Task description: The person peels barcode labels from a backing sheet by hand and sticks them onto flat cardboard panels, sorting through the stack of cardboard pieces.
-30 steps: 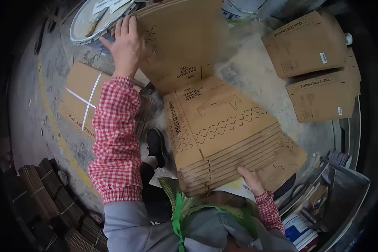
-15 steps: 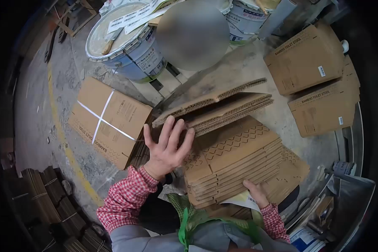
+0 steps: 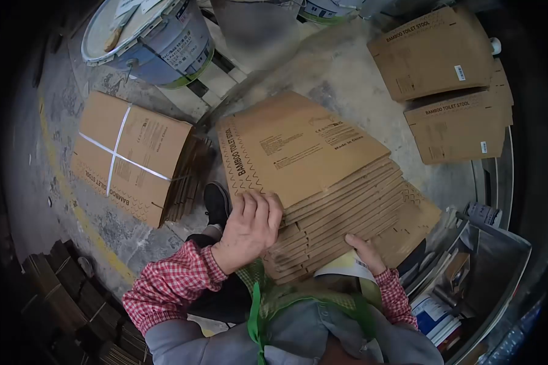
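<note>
Stack in front of the person: a fanned pile of flat brown corrugated cartons [image 3: 304, 149] printed "BAMBOO TOILET STOOL", near edges stepped; what bears it is hidden.
Left hand: the left hand [image 3: 249, 228] grips the near left edge of the upper cartons, fingers bent over the top, thumb out of sight; probably this keeps those layers together.
Right hand: the right hand [image 3: 366, 254] lays its thumb along the lower near edges, seemingly to steady them; its fingers are hidden, so I cannot tell whether it clasps anything.
Label sheet: a pale curved sheet with a barcode [image 3: 341, 266], just beside the right hand.
Strapped bundle: brown cartons bound by a crossed white strap [image 3: 119, 154], left of the stack, likely tied to stay square.
Right-hand piles: two piles of brown cartons, one farther [image 3: 435, 58], one nearer [image 3: 453, 131].
Bucket: a blue-grey metal bucket [image 3: 176, 48] with a brush on its lid.
Floor: worn grey concrete [image 3: 329, 76] crossed by a yellow painted line [image 3: 79, 214].
Room: a cluttered workshop, its edges dark.
</note>
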The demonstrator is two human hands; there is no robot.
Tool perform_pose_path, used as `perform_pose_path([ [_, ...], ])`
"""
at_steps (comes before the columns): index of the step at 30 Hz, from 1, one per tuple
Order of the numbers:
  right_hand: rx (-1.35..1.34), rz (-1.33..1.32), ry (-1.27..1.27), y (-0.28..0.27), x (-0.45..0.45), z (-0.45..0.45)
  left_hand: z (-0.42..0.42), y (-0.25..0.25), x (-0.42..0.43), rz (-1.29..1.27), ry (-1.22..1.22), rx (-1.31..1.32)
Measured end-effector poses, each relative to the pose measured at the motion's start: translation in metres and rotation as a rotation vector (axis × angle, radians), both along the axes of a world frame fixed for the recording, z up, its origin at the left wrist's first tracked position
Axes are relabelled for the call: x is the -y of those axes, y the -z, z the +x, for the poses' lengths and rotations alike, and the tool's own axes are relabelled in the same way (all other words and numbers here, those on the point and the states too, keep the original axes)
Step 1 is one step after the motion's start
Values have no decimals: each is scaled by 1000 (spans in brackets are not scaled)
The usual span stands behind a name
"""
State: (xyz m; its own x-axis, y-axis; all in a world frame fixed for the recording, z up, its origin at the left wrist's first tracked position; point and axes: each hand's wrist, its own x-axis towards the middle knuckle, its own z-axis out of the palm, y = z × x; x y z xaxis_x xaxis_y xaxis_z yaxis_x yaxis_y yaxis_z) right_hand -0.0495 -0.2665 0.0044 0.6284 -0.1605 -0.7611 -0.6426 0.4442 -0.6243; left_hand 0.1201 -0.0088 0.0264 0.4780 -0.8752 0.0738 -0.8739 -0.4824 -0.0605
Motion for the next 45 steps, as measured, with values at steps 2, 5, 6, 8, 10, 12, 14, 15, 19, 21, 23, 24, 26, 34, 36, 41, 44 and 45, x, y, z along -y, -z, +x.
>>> perform_pose_path([
  [2,0,21,15,-5,-2,3,1,0,0,-13,4,-7],
  [5,-55,106,45,-9,0,5,-1,-3,0,-4,-34,-63],
  [6,-116,165,64,-8,1,6,-2,-1,-1,-17,-33,-60],
  [8,-83,187,77,-9,-3,8,-3,-1,0,-37,-45,-32],
  [10,-42,151,65,2,2,0,-2,1,-1,-42,-49,-32],
  [12,-61,145,56,-13,-3,11,-1,0,0,-34,-36,-41],
  [14,-6,-1,8,-12,-3,10,-4,-7,8,17,-108,-58],
  [15,-2,-7,10,-4,1,3,-6,-10,13,74,-184,-85],
  [19,-18,-27,-81,-1,5,3,13,-26,35,-11,-200,19],
  [21,-33,40,-29,0,2,4,34,-28,46,-29,-272,77],
  [23,-19,33,-42,7,5,0,69,-29,46,-74,-383,-30],
  [24,-2,31,-69,13,6,-1,88,-39,39,-112,-395,-192],
  [26,32,37,-72,29,8,-10,118,-59,19,-161,-342,-502],
  [34,61,174,-16,6,1,9,106,64,-47,-181,-1278,-1727],
  [36,70,229,35,3,-1,11,89,85,-49,-388,-1259,-1822],
  [41,111,176,14,0,-3,11,71,75,-10,-795,-1325,-1970],
  [44,86,265,64,-2,-3,15,79,119,-14,-893,-1562,-1910],
  [45,79,250,59,-5,-3,16,80,134,-20,-1042,-1407,-1886],
])
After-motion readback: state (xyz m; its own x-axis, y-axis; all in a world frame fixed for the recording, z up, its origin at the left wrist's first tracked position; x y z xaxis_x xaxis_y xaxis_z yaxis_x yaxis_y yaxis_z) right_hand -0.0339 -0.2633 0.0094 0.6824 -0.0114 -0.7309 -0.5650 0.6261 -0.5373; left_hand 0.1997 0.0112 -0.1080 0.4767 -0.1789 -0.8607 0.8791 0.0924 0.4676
